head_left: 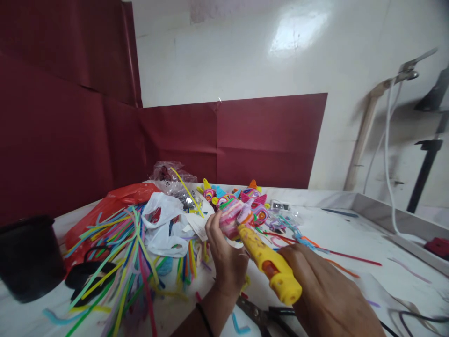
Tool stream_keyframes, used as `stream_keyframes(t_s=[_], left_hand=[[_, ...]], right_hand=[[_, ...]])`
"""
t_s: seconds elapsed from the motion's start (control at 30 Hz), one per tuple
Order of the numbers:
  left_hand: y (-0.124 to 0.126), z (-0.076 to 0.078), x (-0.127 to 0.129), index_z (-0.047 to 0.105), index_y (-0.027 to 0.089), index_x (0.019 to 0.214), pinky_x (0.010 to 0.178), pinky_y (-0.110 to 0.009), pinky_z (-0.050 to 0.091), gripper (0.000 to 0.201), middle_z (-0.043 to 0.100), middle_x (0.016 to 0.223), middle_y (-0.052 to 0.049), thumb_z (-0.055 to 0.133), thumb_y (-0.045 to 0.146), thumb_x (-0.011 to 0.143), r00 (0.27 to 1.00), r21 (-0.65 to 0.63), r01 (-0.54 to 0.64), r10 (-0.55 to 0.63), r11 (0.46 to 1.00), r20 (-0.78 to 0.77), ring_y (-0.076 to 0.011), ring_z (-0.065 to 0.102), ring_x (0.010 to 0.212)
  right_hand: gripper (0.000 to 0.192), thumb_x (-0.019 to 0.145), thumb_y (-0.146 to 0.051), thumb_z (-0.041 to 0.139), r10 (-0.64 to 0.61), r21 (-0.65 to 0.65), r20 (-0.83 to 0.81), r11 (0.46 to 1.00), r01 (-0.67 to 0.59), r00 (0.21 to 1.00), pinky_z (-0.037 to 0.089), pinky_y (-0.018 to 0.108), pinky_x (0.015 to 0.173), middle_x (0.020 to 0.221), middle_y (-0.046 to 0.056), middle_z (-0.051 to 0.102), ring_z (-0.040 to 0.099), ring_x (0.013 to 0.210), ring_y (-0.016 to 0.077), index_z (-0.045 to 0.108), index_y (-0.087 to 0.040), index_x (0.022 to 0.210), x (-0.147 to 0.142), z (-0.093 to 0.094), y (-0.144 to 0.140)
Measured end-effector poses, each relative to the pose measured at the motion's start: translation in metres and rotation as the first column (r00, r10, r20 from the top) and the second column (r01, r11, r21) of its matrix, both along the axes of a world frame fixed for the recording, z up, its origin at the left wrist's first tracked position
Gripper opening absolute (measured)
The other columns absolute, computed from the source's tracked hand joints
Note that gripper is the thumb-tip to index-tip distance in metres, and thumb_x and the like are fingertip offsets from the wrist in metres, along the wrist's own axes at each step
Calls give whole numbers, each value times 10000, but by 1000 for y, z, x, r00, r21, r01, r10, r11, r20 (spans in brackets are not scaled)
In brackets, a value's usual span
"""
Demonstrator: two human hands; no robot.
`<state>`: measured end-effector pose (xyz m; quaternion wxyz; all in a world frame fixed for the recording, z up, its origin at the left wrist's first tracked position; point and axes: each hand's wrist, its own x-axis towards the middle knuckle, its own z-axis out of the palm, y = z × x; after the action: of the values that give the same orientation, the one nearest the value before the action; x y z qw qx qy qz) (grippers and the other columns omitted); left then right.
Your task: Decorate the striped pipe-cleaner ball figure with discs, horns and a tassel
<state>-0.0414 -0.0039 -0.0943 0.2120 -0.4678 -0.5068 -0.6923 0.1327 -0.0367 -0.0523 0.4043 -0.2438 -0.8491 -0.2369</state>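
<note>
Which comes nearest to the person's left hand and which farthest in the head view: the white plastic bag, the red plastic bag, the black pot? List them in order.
Measured from the left hand:
1. White plastic bag, just to its left, on the table.
2. Red plastic bag, farther left and behind the white one.
3. Black pot, at the table's far left edge.

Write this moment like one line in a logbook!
left hand: holds pink pipe-cleaner figure | right hand: grips yellow glue gun, nozzle at figure | left of hands: loose pipe cleaners | below: scissors
</note>
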Motion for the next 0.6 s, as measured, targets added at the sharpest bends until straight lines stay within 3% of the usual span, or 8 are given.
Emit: stream_keyframes(t_s=[0.23, 0.6], left_hand=[[-1, -2, -1, 411, 159, 1365, 1027, -431, 439, 699, 513, 1283, -166, 633, 92, 706, 1000, -7, 13, -13, 1000, -10, -297, 505, 1231], [0, -2, 1, 399, 178, 1371, 1038, -457, 421, 615, 499, 1290, -159, 584, 141, 785, 999, -4, 23, -23, 1000, -32, -299, 490, 1243]], right_hand=[[172, 945, -129, 375, 16, -14, 6, 1000, -16, 1000, 463, 287, 565, 803, 43, 588, 581, 635, 201, 516, -204, 1008, -2, -4, 0], [170, 976, -152, 380, 36, -57, 62, 998, -33, 997, 475, 282, 599, 849, 56, 603, 588, 710, 209, 532, -201, 1034, -1, -5, -1]])
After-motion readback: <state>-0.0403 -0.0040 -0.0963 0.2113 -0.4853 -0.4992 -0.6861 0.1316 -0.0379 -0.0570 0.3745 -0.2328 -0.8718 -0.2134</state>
